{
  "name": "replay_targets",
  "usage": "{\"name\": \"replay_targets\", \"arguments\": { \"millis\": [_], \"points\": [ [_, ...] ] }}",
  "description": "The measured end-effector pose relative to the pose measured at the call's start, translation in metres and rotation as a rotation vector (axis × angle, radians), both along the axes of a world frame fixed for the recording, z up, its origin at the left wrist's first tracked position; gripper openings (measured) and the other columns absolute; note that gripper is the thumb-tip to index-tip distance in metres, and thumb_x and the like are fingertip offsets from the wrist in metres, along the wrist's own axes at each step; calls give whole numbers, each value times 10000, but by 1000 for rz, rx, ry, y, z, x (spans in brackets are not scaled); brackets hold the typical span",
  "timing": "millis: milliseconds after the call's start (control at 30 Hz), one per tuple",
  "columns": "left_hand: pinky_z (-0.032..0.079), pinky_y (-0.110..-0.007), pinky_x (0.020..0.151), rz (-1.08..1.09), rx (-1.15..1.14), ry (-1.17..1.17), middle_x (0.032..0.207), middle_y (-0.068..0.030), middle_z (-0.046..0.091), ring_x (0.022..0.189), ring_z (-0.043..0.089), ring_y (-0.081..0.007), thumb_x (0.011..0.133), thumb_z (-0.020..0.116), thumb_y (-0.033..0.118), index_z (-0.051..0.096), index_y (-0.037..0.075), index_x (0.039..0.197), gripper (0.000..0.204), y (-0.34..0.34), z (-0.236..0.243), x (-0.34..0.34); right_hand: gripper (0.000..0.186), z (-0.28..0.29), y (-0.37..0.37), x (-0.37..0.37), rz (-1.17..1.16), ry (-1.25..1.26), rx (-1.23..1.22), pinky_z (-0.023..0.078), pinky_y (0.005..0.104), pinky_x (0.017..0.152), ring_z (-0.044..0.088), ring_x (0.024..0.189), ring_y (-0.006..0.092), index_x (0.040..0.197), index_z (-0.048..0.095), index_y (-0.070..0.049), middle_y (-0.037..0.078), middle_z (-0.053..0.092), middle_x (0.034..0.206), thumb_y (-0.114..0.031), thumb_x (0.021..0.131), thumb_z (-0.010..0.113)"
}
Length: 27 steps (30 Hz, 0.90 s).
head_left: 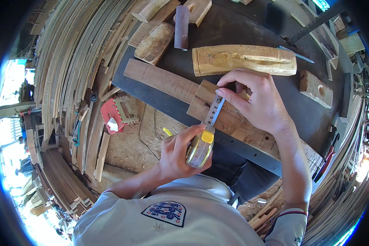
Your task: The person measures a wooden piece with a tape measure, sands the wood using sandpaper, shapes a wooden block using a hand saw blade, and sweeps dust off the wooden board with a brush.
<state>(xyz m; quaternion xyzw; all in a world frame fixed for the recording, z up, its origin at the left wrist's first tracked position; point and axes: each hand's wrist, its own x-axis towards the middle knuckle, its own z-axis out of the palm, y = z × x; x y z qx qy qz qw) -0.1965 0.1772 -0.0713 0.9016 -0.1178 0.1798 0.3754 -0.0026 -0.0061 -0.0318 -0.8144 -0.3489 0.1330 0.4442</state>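
Note:
My left hand (178, 153) is closed around a tape measure (199, 152) with a clear and yellow case, held just off the near edge of the dark bench. A short length of its blade (212, 112) is drawn out, and my right hand (254, 96) pinches the blade's free end between thumb and finger. Beneath the blade and my right hand lies a wooden board (233, 123) with holes in it, partly hidden by the hand. A longer, thinner plank (162, 80) meets its left end.
Beyond my right hand lies a thick curved wood block (244, 59), with a blue pen (296, 54) by it. Other blocks (315, 88) and a purplish cylinder (181, 26) rest on the bench (217, 24). Long strips of wood (69, 53) are stacked at left. A red stool (112, 117) stands below.

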Motion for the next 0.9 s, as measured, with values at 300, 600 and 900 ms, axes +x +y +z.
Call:
{"name": "replay_targets", "arguments": {
  "millis": [300,600,900],
  "points": [
    [588,-294,749,-21,-21,15,1254,-220,664,867,723,-205,831,869,177,503,-81,1411,733,3,0,2,171,2,-2,2,14,60,9,598,357,734,754,788,261,1038,773,-35,136,779,936,-160,934,825],
    [579,-283,739,-57,-103,98,1242,-190,625,876,707,-178,825,899,163,443,-54,1446,801,-3,-3,1,186,7,-3,2,24,29,-9,576,367,733,696,742,233,1050,749,-44,113,761,925,-154,923,829],
    [546,-283,670,-112,-170,74,1169,-179,623,805,679,-166,804,917,156,438,-30,1432,811,-11,-6,7,199,13,-6,6,33,114,-63,546,347,701,651,717,182,1066,742,-36,87,742,921,-148,926,830]
  ]
}}
